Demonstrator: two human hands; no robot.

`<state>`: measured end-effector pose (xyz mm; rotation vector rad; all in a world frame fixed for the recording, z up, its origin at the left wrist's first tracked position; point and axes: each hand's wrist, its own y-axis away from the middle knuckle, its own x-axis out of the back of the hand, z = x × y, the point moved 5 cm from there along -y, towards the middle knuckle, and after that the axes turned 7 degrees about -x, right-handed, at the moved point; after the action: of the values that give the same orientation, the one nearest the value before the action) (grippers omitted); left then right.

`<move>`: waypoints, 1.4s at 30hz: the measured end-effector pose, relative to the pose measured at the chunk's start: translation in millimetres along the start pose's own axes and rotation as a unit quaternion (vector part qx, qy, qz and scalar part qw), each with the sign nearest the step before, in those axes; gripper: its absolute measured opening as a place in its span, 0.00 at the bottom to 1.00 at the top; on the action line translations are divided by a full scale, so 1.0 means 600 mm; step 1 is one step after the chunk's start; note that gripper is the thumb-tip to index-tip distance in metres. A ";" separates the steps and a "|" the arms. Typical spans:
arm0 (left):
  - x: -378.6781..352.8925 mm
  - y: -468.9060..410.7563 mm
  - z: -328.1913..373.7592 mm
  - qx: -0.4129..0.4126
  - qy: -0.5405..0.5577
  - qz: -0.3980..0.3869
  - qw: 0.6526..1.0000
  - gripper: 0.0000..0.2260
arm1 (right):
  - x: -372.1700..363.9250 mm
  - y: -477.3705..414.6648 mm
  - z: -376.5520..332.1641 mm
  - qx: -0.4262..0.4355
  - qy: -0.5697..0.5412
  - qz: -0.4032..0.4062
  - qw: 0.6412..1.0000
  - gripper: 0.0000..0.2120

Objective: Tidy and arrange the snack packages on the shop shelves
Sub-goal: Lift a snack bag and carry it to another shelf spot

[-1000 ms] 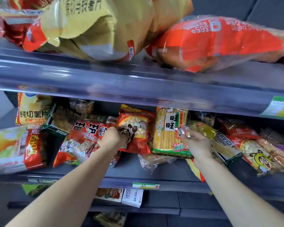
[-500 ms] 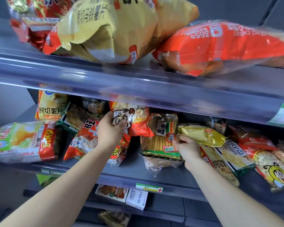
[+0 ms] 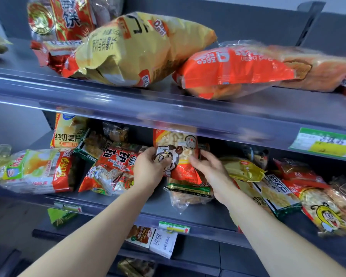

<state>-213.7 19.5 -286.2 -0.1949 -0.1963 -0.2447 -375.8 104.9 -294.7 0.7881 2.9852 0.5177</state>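
Both hands on 1 package at the middle shelf [image 3: 200, 213]. The left hand [image 3: 149, 170] grips the left edge of the red puff-snack bag [image 3: 177, 143], fingers curled behind it and thumb across the cartoon print on its front. The right hand [image 3: 212, 172] pinches the bag's right edge, fingers bent on the front and thumb raised beside them. The 2 bare forearms rise from the lower frame edge and converge on the bag. The bag stands roughly upright, its top hidden behind the lip of the upper shelf [image 3: 168, 110], its base overlapping a clear green-banded bag [image 3: 188, 193] lying flat on the shelf. A red rice-cracker bag [image 3: 112, 168] lies just left of the left hand; a gold pack [image 3: 242, 169] lies just right of the right hand. On the upper shelf, a yellow chip bag [image 3: 138, 48] leans against an orange bag [image 3: 238, 68].
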 end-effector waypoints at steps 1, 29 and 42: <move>-0.004 0.007 0.001 0.008 0.015 0.004 1.000 0.09 | -0.002 0.006 -0.002 -0.003 0.015 -0.018 1.000 0.34; -0.141 0.258 0.161 0.159 0.017 -0.260 0.952 0.03 | 0.286 0.395 0.071 -0.078 -0.022 0.050 0.995 0.17; -0.285 0.410 0.316 -0.042 0.031 -0.356 0.933 0.08 | 0.478 0.588 0.075 -0.053 -0.035 0.158 0.985 0.29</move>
<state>-345.0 332.0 -181.5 -0.1946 -0.1877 -0.9833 -453.3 545.7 -204.2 1.2494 2.7532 0.6334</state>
